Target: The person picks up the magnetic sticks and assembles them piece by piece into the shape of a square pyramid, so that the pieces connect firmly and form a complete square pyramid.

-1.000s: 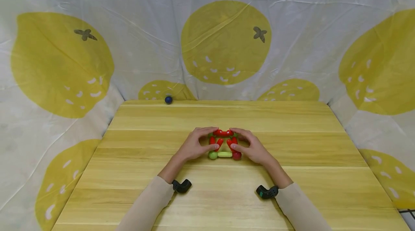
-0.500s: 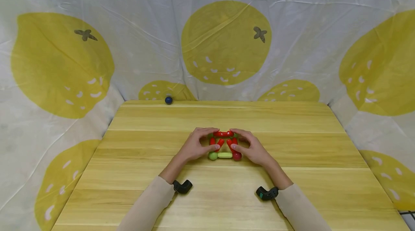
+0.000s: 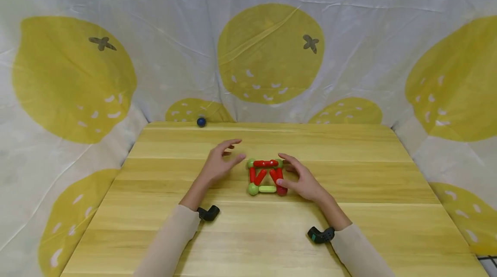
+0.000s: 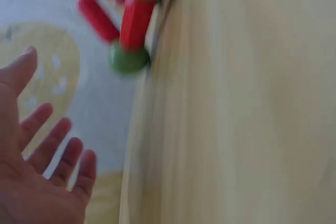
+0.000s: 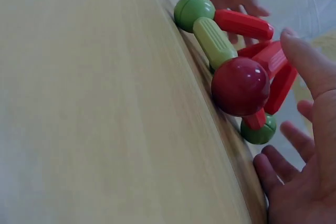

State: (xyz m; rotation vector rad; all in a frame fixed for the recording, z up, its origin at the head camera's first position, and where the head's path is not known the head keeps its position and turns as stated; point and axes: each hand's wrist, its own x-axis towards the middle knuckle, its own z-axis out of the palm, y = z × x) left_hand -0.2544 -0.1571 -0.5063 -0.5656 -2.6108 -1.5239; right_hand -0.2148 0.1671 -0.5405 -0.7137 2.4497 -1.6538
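A small frame of magnetic building rods and balls stands on the wooden table. Green balls (image 3: pixel 253 189) mark its corners, except for a dark red ball (image 5: pixel 240 86) at the front right. Its front side is a yellow-green rod (image 5: pixel 215 42); red rods (image 3: pixel 253 175) form the other sides, and slanted ones lean inward from the front corners. My left hand (image 3: pixel 215 165) is off to the frame's left, fingers spread and holding nothing. Beside the frame's right side is my right hand (image 3: pixel 304 180), its thumb overlapping the front right corner and its fingers loosely extended.
At the table's far edge, left of the middle, lies a dark blue ball (image 3: pixel 201 122). A lemon-print cloth (image 3: pixel 272 52) hangs behind and along both sides of the wooden table (image 3: pixel 349 152). Each wrist carries a black camera mount (image 3: pixel 209 213).
My left hand has let go of the frame and moved away to the left, uncovering its left balls. My right hand has stayed at the right side, its fingers slightly looser.
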